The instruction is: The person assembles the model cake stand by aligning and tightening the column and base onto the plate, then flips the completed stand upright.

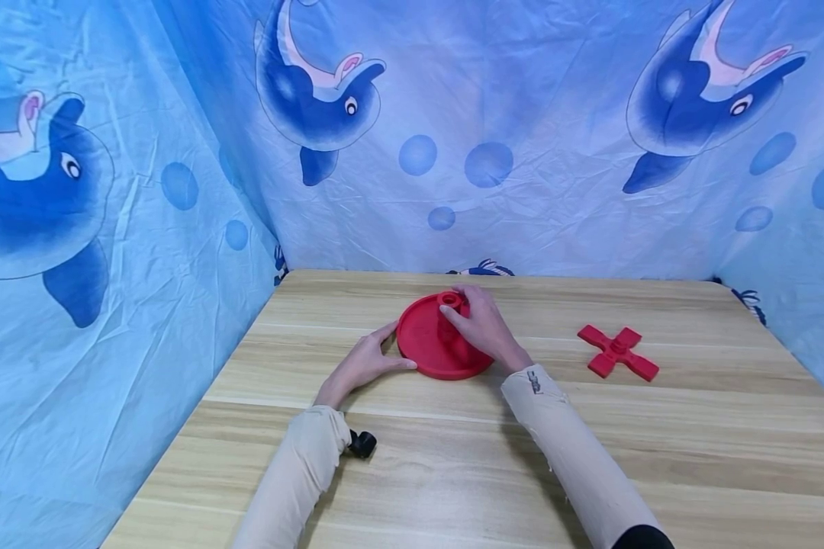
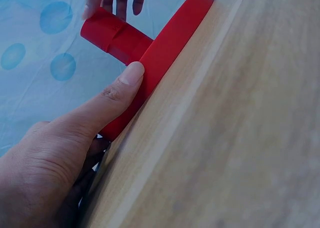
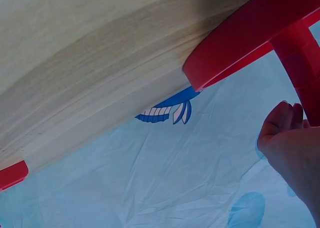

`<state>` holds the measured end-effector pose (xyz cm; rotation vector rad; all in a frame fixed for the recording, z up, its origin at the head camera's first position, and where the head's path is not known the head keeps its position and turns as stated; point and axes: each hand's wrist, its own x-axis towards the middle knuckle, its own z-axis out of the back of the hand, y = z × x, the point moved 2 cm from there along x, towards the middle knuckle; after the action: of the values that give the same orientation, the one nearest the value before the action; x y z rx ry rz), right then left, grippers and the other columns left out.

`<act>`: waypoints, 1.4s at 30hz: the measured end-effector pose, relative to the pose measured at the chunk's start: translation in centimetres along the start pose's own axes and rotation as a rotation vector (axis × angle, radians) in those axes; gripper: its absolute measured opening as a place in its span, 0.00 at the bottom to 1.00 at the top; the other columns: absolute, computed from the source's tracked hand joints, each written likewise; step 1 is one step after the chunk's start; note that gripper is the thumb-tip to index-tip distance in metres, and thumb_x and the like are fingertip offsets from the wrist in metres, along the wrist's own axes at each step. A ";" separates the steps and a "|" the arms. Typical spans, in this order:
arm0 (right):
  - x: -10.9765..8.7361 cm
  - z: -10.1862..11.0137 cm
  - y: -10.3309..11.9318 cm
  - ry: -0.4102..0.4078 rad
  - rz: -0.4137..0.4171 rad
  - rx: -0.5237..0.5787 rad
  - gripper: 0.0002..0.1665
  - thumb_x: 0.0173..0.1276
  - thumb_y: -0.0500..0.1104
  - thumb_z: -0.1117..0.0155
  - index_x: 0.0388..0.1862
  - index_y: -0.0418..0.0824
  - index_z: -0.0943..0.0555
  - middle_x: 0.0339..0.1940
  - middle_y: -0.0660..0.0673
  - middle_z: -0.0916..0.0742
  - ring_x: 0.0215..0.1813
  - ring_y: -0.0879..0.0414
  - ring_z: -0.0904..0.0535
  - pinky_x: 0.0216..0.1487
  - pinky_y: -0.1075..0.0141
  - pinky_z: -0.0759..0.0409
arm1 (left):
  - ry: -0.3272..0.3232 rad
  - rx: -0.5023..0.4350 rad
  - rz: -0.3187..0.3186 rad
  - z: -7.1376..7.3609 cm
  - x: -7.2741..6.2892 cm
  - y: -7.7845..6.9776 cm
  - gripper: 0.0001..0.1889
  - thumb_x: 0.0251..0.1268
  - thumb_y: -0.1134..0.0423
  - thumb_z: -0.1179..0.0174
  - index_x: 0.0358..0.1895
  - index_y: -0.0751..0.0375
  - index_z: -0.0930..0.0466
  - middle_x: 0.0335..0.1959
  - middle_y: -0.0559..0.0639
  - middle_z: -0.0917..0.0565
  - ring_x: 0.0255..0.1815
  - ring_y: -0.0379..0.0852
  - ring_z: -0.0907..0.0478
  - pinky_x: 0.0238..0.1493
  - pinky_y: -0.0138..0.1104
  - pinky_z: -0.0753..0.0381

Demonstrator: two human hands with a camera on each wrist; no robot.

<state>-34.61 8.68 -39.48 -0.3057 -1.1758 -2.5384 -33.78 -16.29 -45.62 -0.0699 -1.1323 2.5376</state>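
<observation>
A round red tray-like base (image 1: 420,335) with a low raised rim lies on the wooden table. From its middle rises a red cylindrical post (image 2: 112,37), its hollow top visible in the head view. My left hand (image 1: 364,362) holds the base at its left edge, thumb on the near side of the rim and fingers farther round. My right hand (image 1: 482,324) grips the upper end of the post between thumb and fingers. In the right wrist view the fingertips are partly hidden beside the post.
A red four-armed cross piece (image 1: 618,348) with a small raised centre lies to the right on the table (image 1: 426,473). Blue cloth (image 1: 384,221) printed with dolphins hangs behind the table and at both sides. A small black device (image 1: 362,444) sits at the left sleeve's cuff.
</observation>
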 end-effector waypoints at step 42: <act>0.1 -0.2 0.1 -0.034 0.011 -0.050 0.31 0.75 0.46 0.33 0.72 0.34 0.26 0.64 0.36 0.20 0.69 0.41 0.30 0.64 0.45 0.22 | -0.001 0.005 0.013 0.0 0.1 0.0 0.55 0.54 0.38 0.23 0.83 0.52 0.41 0.79 0.50 0.34 0.79 0.51 0.39 0.75 0.49 0.36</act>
<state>-34.67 8.45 -39.49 -0.3672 -1.1217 -2.5659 -33.89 -16.22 -45.64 -0.0753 -1.1301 2.5519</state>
